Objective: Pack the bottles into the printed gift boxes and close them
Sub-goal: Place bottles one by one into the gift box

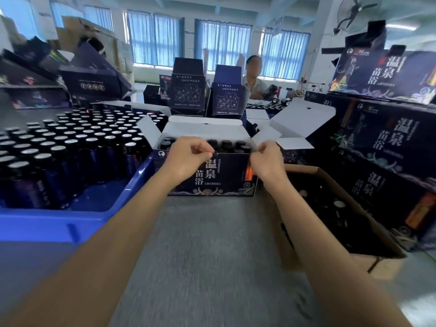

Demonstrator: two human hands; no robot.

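Note:
A dark printed gift box [219, 179] stands open on the grey table in front of me, its white lid and side flaps up. Dark-capped bottles [226, 145] fill it in rows. My left hand [188, 154] is at the box's front top edge with fingers curled, pinching something small and dark at its fingertips. My right hand [266, 159] is at the right front corner, fingers curled, pinching the edge of the box or something thin and clear; I cannot tell which. Many more bottles [70, 147] stand in a blue crate [59, 223] to the left.
A brown carton [342, 208] with dark contents sits at the right. Closed printed gift boxes [389, 147] are stacked far right, more lie at the back left [92, 83]. Two upright open boxes [207, 93] stand behind. A person [254, 79] sits across the table.

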